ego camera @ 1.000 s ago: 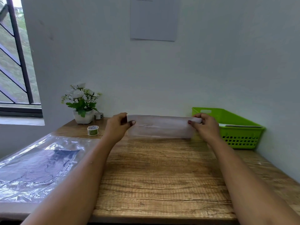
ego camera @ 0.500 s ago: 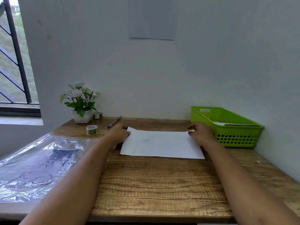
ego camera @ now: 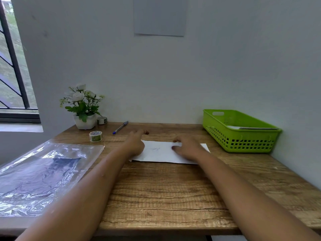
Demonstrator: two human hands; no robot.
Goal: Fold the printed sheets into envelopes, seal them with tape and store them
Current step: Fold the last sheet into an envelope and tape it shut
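A white printed sheet [ego camera: 160, 153] lies flat on the wooden table [ego camera: 166, 192], a faint scribble near its middle. My left hand [ego camera: 136, 142] rests over the sheet's left end, fingers stretched toward the wall. My right hand [ego camera: 186, 147] presses flat on the sheet's right half, fingers spread. Neither hand grips anything. A roll of tape [ego camera: 95, 136] stands to the left of the sheet, and a second small roll [ego camera: 102, 120] sits beside the flower pot. The green plastic basket [ego camera: 241, 131] at the right holds some paper.
A blue pen [ego camera: 120, 127] lies near the wall behind my left hand. A white pot of flowers [ego camera: 82, 106] stands at the back left. A clear plastic sleeve with dark paper inside [ego camera: 43, 173] covers the table's left side. The wall is close behind.
The sheet was held up between both hands, then was laid flat on the table. My hands have moved inward over it, the right one toward its middle.
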